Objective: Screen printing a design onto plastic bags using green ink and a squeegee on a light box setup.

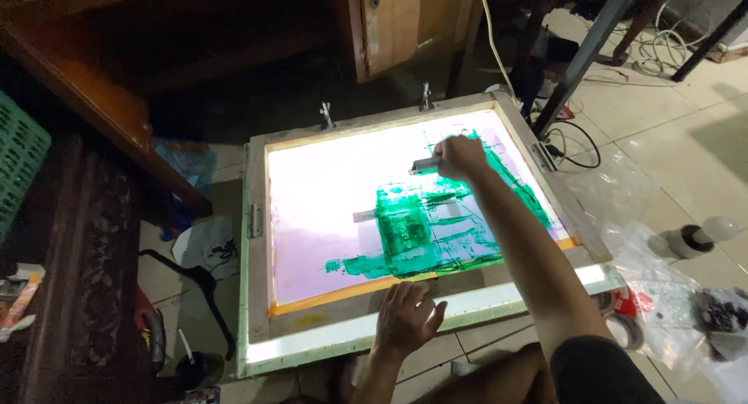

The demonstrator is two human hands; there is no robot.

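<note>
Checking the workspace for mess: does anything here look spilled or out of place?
Green ink is smeared unevenly over the lit screen frame, where the right hand drags a squeegee. A bare bulb lies loose on the floor tiles.

Right hand point(460, 156) grips squeegee point(423, 166) on inked screen frame point(257, 295); left hand point(407, 318) braces frame.

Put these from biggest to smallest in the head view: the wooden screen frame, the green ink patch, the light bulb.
1. Wooden screen frame
2. Green ink patch
3. Light bulb

The light bulb lies off to the side on the floor, but it looks clearly smallest.
</note>
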